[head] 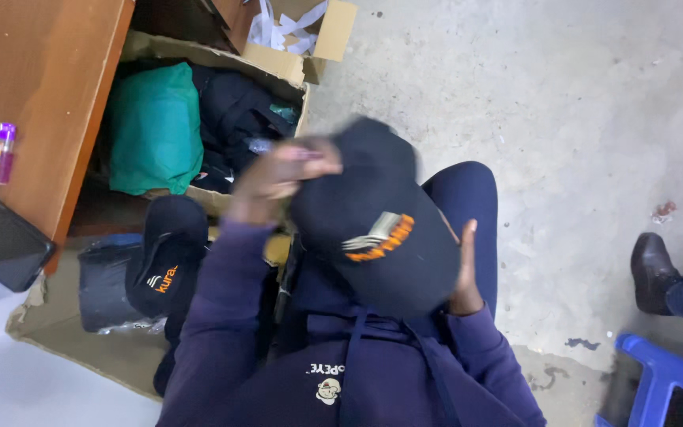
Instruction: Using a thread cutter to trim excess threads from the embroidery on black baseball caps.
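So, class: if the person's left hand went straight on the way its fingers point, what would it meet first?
The left hand points rightwards into the black cap it already grips, so the cap's crown comes first; depth is blurred.

Soft, even light falls from above; the concrete floor (594,119) is bright and pale, without hard shadows. The dark cap (373,229) and left hand (278,178) are smeared by motion blur. The space under the counter (33,103) is dim. The bottom-left corner is washed out white.
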